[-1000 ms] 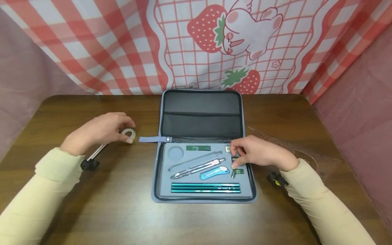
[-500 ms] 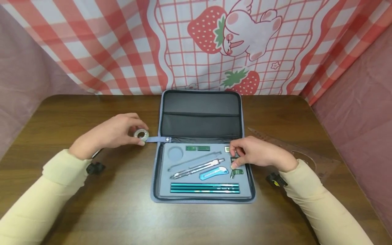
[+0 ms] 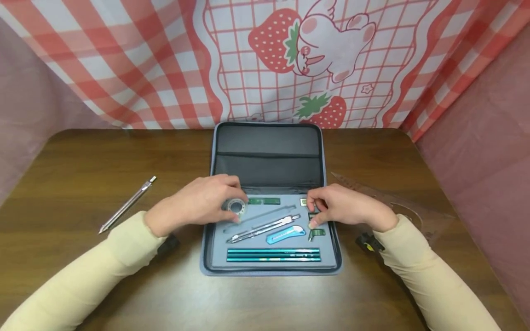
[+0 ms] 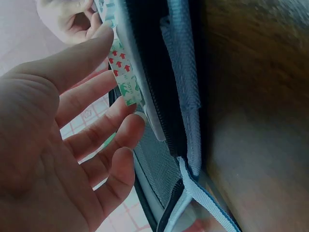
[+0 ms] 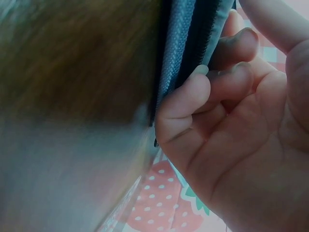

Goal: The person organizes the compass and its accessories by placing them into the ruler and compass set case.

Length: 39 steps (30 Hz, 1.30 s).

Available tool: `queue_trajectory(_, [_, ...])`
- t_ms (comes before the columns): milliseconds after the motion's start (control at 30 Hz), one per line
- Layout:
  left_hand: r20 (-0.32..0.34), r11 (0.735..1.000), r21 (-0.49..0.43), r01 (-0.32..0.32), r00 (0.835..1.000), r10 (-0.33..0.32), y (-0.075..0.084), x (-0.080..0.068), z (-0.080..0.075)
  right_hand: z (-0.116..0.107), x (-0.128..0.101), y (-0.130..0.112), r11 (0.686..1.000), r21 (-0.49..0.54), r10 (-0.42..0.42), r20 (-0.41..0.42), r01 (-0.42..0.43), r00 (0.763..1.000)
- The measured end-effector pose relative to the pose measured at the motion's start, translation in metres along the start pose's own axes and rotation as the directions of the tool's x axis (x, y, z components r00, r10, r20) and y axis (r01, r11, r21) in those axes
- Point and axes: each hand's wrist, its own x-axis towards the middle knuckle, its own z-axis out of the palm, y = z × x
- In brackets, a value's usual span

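Note:
In the head view, a zip case [image 3: 269, 272] lies unfolded, with a grey tray [image 3: 256, 241] in its lower half. My left hand [image 3: 209, 202] pinches a roll of tape [image 3: 236, 206] between thumb and fingers, at the tray's round recess. Green and red print marks the tape's rim [image 4: 124, 72] in the left wrist view. My right hand [image 3: 343, 207] has its thumb and fingers at the tray's right side, just above a small green piece [image 3: 317, 233]. Its fingers curl by the zip edge in the right wrist view; I cannot tell whether they grip anything.
Teal pencils [image 3: 273, 255], a blue utility knife [image 3: 285, 234], a silver pen-shaped tool [image 3: 262, 228] and a green bar [image 3: 265, 201] lie in the tray. Left of the case is a silver pen [image 3: 128, 204]. A clear set square [image 3: 393, 198] sits at right, partly behind the arm.
My left hand has carried the roll of tape rightward from beside the case to over the tray's round recess, uncovering the silver pen. The right hand stays in place.

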Motion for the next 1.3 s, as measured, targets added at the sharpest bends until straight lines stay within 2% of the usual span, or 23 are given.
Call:
queue_trajectory(167, [0.0, 1.0, 0.014, 0.007, 1.0, -0.007, -0.001, -0.001, 0.001, 0.0, 0.001, -0.001, 1.0, -0.004, 0.0, -0.002, 0.0, 1.0])
queue_trajectory(533, [0.02, 0.999, -0.031, 0.008, 1.0, -0.008, -0.007, -0.003, 0.001, 0.0, 0.001, 0.0, 1.0, 0.003, 0.01, 0.001, -0.01, 1.0])
queue_trajectory(900, [0.0, 0.997, -0.069, 0.022, 1.0, -0.022, -0.006, -0.009, 0.001, 0.0, 0.001, -0.001, 1.0, 0.0, 0.014, 0.003, -0.014, 1.0])
queue_trajectory(1033, [0.008, 0.998, -0.069, 0.011, 1.0, -0.01, -0.005, -0.01, 0.001, 0.0, 0.001, -0.001, 1.0, 0.002, 0.016, 0.004, -0.016, 1.0])
queue_trajectory(1300, [-0.028, 0.998, 0.021, -0.059, 0.998, 0.06, 0.004, -0.025, -0.001, 0.0, 0.0, -0.001, 1.0, 0.004, 0.018, 0.002, -0.018, 1.0])
